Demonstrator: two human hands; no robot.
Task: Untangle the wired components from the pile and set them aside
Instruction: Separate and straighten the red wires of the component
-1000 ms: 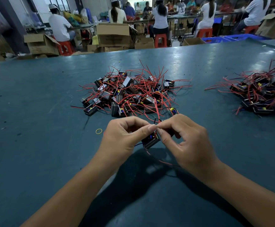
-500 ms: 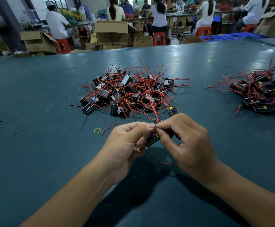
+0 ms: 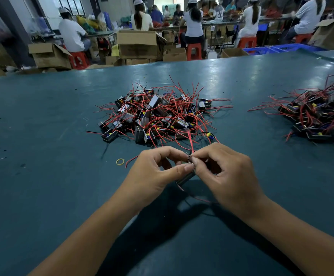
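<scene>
Item: one wired part (image 3: 185, 179), held just in front of the main pile (image 3: 158, 118). Left hand (image 3: 154, 176) and right hand (image 3: 225, 176) both pinch its wires at the fingertips, likely to work a tangle loose. Second heap (image 3: 319, 116), well right of the pile: probably finished pieces.

Ambient light moderate, cool cast overall. Daylight enters through windows (image 3: 70, 5) at far left rear; pale glare patches on the teal table (image 3: 42, 176), strongest toward its far right. Dark, soft-edged shadow pools under both forearms, beneath the left hand (image 3: 156, 174) and right hand (image 3: 227, 176). Wide-angle distortion: table's far edge bows, verticals at left lean. Rear workers (image 3: 72, 34) soft, low in detail. Central pile (image 3: 158, 118) fairly sharp; second pile (image 3: 319, 116) at the right edge stretched, slightly smeared.
</scene>
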